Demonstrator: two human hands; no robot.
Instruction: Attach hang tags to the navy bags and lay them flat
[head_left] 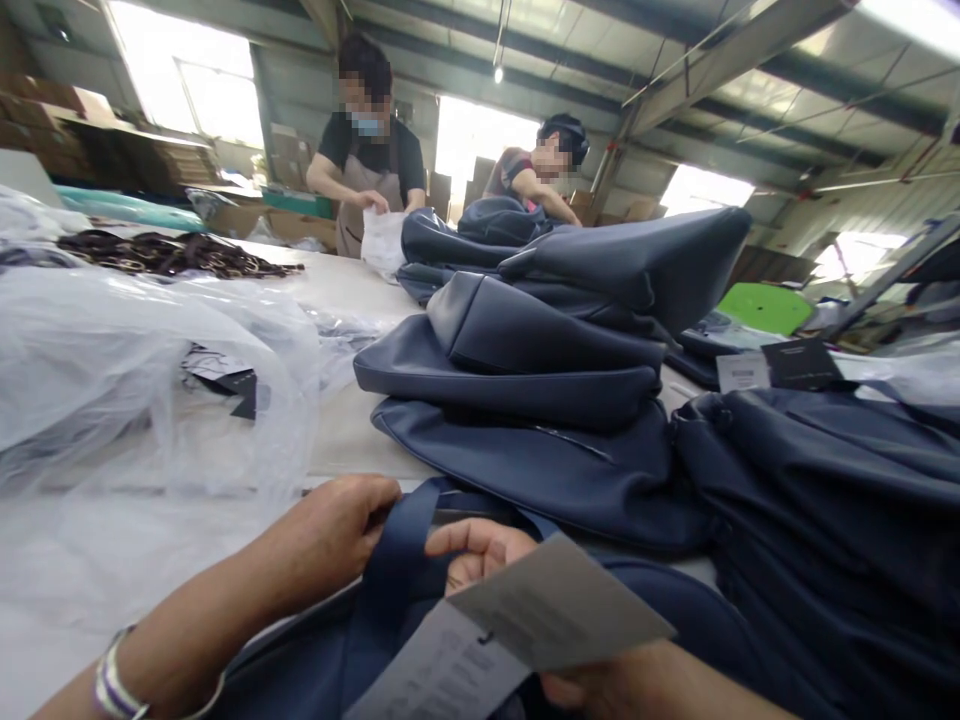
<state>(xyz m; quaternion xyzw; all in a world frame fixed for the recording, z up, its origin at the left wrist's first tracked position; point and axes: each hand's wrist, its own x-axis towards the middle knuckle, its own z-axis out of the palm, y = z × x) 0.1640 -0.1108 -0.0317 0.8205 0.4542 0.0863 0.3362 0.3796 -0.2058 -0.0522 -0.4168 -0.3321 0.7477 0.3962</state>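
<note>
Fingers of the left hand (341, 525) are clamped on a navy strap (401, 545), their tips out of sight behind it. Facing them, the right hand (487, 552) has its fingers bent, the foremost reaching close to the strap; whether they pinch anything I cannot tell, since a grey tag (562, 605) covers most of that hand. A white tag (442, 665) overlaps the grey one, and a small dark fastener seems to join the two. Their print is too blurred to read.

The strap belongs to a navy bag (300, 655) at the near side of the white counter (349, 440), probably kept there for easy reach. Its lower part, and the counter's near edge, are cut off.

Just beyond, slumped navy bags (517, 400) rise in a pile, likely heaped because they are soft and save room. Another bag (832, 480) fills the right side. Cloudy plastic sheeting (142, 400) covers the left side, hiding much of whatever lies under it.

Towards the far edge, an aproned person (367, 190) handles white plastic (384, 240); a second person's (517, 172) hands are hidden behind the pile.
</note>
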